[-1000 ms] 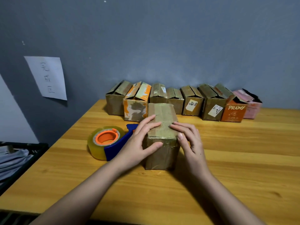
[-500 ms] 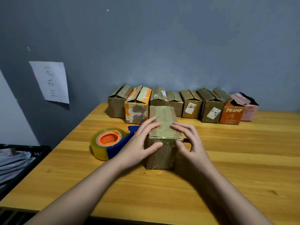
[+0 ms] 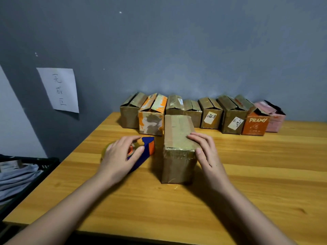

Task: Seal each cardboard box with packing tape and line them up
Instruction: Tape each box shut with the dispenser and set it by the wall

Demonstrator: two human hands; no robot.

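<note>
My right hand (image 3: 206, 152) rests on the near top edge of the cardboard box (image 3: 177, 149), fingers nearly straight and thumb down its front, I think to keep the box from sliding. The box stands in the middle of the table (image 3: 247, 174), long way toward the wall, flaps shut under shiny tape. My left hand (image 3: 120, 154) lies over the tape dispenser (image 3: 147, 149) just beside the box, fingers curled around the roll, so I guess more tape comes next. A row of boxes (image 3: 210, 115) waits at the back with flaps open. The table is yellow wood. The wall is gray, with a paper note (image 3: 59, 89) on it.
</note>
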